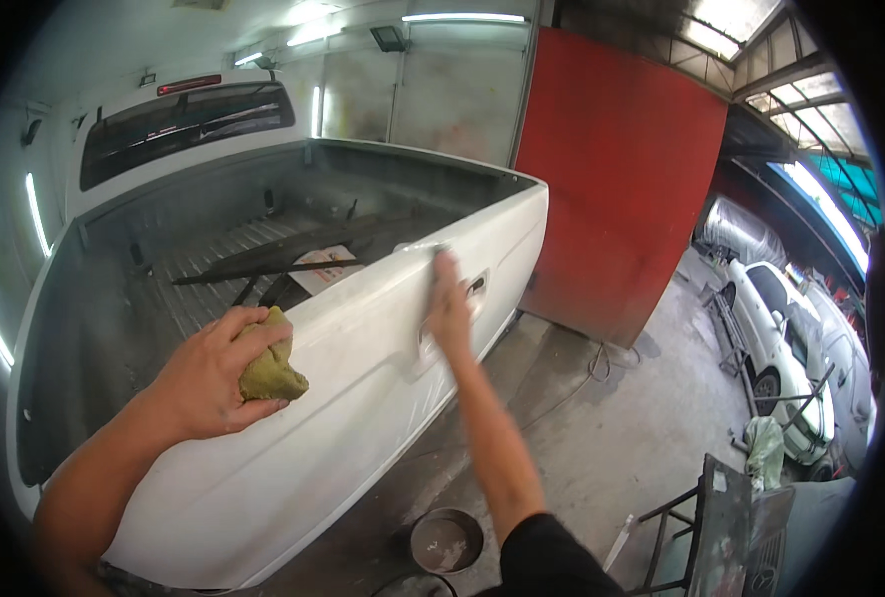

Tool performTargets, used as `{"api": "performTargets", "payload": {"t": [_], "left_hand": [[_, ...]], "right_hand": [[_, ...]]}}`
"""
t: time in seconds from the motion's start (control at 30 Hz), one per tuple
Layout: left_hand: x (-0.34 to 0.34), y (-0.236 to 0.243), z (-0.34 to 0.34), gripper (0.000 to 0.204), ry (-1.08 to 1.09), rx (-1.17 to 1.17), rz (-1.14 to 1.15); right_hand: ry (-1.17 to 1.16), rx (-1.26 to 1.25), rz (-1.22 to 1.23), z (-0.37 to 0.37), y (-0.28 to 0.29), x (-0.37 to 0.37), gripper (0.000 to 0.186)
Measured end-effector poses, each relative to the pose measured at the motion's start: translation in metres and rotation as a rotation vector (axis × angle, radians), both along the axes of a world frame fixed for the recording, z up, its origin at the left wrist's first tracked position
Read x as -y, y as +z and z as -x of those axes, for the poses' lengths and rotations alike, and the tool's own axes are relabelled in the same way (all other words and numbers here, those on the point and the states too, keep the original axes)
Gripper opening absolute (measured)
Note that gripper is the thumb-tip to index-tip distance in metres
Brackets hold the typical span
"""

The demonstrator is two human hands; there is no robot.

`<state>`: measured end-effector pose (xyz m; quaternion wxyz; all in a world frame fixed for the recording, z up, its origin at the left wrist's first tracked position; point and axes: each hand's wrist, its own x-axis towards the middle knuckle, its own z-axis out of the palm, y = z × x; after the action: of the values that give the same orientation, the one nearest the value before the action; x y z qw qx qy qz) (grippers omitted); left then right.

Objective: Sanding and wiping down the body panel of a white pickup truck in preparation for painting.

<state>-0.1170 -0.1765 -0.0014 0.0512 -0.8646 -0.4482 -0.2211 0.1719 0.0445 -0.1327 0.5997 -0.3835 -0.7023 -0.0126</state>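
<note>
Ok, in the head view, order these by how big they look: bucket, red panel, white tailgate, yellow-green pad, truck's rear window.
1. White tailgate
2. Red panel
3. Rear window
Bucket and yellow-green pad come last, too alike to rank.

Tailgate (253, 488) plain white; truck bed (179, 284) dk grey w/ ribbed stripes. Rag (271, 368) olive grn. Brake lt (190, 86) red, rear window (194, 134) blk. Big panel (617, 179) solid red. Floor (652, 398) med grey w/ darker blotches. Bucket (464, 516) dk, its water (442, 545) grey-brn. Sleeve (552, 559) blk. Bag (764, 450) pale grn. Car (809, 423) white. Roof sheet (853, 189) teal.
</note>
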Motion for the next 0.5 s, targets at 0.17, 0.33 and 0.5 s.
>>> {"api": "performTargets", "payload": {"t": [0.17,0.33,0.5], "left_hand": [[-0.005,-0.003,0.003,0.064,0.010,-0.005,-0.005],[0.005,0.000,0.016,0.064,0.030,-0.016,-0.003],[0.001,0.008,-0.005,0.065,-0.022,0.019,0.029]], "right_hand": [[-0.101,-0.097,0.095,0.033,0.005,0.015,0.045],[0.154,0.341,-0.180,0.080,-0.023,0.080,0.057],[0.000,-0.095,0.117,-0.028,0.039,-0.025,0.039]]}}
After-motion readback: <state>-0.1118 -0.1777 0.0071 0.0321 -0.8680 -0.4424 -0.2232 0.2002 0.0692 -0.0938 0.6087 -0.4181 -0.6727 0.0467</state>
